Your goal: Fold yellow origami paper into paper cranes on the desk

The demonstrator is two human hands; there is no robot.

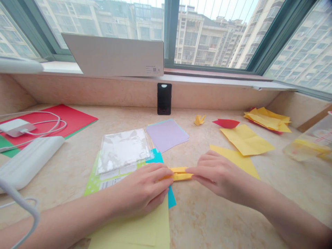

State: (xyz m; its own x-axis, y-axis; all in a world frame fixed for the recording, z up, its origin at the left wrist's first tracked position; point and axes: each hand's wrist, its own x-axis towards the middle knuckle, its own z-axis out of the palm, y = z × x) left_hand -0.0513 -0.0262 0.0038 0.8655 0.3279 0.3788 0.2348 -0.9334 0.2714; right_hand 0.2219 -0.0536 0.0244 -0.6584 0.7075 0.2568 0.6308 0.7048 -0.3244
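A small folded strip of yellow-orange paper (179,174) lies low over the marble counter (207,221), held at both ends. My left hand (145,188) pinches its left end with the fingers closed. My right hand (220,174) pinches the right end, fingers pressed together. Under my left hand lie a pale yellow sheet (140,231) and a teal sheet (169,197). A yellow sheet (243,162) lies just behind my right hand.
A clear packet of paper (123,148) and a lilac sheet (167,135) lie ahead. Yellow and red folded papers (267,119) sit at the far right, beside a plastic container (311,141). A black phone (164,98) leans on the wall. Red paper (70,119), a charger (15,127) and cables lie left.
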